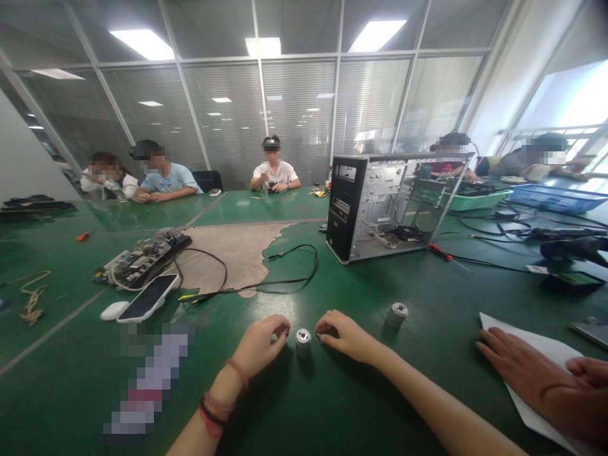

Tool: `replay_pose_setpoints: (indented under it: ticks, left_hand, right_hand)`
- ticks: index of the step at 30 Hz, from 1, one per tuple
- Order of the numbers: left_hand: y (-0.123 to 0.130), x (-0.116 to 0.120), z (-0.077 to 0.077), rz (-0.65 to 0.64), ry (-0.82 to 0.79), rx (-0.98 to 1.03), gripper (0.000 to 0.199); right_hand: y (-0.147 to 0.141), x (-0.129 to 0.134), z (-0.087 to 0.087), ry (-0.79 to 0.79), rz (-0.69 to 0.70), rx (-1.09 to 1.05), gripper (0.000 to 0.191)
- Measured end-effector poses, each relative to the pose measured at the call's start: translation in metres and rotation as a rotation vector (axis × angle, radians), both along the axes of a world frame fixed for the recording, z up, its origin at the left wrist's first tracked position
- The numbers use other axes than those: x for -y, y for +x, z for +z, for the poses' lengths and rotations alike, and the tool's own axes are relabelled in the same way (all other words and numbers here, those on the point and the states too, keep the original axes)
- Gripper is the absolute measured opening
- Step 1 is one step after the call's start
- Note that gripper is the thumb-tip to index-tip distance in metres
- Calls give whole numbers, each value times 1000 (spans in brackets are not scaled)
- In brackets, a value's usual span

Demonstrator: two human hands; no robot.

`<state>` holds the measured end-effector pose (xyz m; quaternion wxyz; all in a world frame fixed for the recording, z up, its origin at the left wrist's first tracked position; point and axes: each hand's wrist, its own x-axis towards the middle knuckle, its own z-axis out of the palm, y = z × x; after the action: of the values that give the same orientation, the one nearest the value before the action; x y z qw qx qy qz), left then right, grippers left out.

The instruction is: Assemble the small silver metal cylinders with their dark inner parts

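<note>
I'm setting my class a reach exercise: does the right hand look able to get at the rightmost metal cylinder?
Probably yes: the rightmost metal cylinder stands upright on the green tabletop near the right hand, with nothing visible between them.

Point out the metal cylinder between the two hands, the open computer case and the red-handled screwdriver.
metal cylinder (303, 347): head view, side
computer case (342, 218): head view, black front
screwdriver (439, 252): head view, red handle
</note>
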<state>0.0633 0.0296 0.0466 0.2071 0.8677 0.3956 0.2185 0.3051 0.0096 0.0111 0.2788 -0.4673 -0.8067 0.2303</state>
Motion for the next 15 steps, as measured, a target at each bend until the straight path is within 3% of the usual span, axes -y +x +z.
replay_pose_setpoints:
  ticks: [5, 8, 15]
  left_hand:
    - [-3, 0, -7, -1, 47, -108, 15]
    - [-3, 1, -6, -9, 54, -125, 15]
    - [0, 3, -6, -24, 51, -134, 16]
  right_hand:
    - [-2, 3, 8, -1, -73, -147, 19]
    - [-11, 8, 12, 46, -34, -211, 26]
    - [-34, 19, 9, 27, 18, -167, 34]
